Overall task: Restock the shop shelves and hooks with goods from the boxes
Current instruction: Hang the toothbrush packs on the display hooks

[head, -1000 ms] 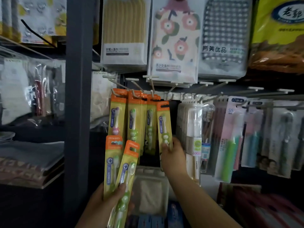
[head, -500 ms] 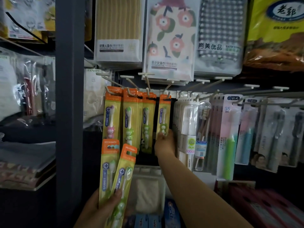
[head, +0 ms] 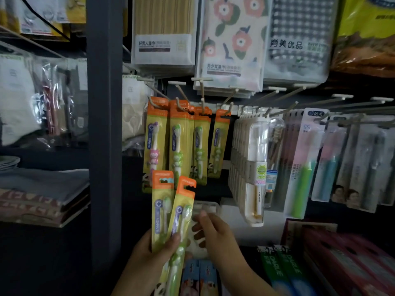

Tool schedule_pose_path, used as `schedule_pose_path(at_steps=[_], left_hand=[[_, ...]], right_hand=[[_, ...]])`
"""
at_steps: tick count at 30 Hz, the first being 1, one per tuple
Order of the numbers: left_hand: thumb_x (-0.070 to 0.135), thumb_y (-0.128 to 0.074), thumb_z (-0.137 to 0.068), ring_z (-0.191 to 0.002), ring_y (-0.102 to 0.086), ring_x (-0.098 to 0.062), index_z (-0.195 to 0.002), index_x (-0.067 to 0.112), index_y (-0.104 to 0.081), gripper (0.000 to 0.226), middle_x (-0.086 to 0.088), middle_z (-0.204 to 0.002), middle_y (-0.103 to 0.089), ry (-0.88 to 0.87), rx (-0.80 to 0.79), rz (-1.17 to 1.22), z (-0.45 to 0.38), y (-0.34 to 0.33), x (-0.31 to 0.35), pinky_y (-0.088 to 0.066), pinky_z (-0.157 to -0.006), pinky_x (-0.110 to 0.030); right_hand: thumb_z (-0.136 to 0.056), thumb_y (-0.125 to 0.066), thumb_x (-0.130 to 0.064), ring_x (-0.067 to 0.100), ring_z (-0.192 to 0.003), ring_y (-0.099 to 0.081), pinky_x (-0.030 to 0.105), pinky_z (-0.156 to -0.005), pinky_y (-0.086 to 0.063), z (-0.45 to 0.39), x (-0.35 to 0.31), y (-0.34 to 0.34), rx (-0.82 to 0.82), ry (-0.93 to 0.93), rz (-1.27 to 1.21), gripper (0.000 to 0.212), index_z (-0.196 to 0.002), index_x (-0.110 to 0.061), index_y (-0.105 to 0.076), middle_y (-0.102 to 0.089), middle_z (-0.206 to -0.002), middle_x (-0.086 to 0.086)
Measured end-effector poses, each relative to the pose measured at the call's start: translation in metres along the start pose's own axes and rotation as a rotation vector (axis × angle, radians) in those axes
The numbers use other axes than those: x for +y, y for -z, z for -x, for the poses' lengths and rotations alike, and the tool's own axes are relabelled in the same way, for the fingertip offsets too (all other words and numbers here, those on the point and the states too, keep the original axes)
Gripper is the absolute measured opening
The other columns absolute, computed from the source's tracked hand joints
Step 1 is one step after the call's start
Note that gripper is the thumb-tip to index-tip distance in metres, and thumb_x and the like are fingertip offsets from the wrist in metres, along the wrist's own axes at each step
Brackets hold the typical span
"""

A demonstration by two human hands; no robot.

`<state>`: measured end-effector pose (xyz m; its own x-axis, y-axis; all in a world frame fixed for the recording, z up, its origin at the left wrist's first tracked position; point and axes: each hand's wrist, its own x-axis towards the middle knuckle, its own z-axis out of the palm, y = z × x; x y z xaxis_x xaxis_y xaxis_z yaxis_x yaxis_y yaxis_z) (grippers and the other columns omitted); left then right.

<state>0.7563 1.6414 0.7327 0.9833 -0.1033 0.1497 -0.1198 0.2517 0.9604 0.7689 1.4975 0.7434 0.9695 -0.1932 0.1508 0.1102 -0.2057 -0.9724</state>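
Stock in my left hand [head: 152, 251]: two carded children's toothbrush packs [head: 171, 212], orange-topped, fanned upright, thumb clamped across them — held below the four packs hanging on the hooks [head: 188, 103]. My right hand [head: 215, 233] — fingers loosely spread, holding nothing — sits just beside the held packs.

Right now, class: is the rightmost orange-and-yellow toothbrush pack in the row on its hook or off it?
On. The rightmost pack hangs from its hook, apart from both hands.
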Motion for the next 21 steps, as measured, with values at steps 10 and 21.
schedule_pose_path(at_steps=[10, 21], left_hand=[[0.036, -0.079, -0.072, -0.082, -0.072, -0.018, -0.102, 0.02, -0.071, 0.035, -0.003, -0.086, -0.076, -0.003, 0.051, -0.025, 0.004, -0.013, -0.01, -0.055, -0.076, -0.034], [0.009, -0.06, -0.09, -0.053, -0.058, -0.024, -0.091, 0.008, -0.066, 0.006, -0.021, -0.066, -0.066, 0.076, 0.033, -0.056, 0.008, -0.002, 0.0, -0.048, -0.053, -0.031]], right_hand=[[-0.094, -0.058, -0.028, 0.01, -0.077, -0.067, 0.021, -0.067, -0.052, 0.025, -0.009, 0.003, -0.021, 0.125, -0.013, 0.012, -0.091, -0.018, -0.063, -0.072, -0.087, 0.002], [-0.102, -0.041, -0.024, 0.022, -0.083, -0.056, 0.028, -0.07, -0.04, -0.062, -0.076, 0.017, 0.405, 0.17, 0.086, 0.026, -0.117, -0.007, -0.053, -0.06, -0.093, 0.005]])
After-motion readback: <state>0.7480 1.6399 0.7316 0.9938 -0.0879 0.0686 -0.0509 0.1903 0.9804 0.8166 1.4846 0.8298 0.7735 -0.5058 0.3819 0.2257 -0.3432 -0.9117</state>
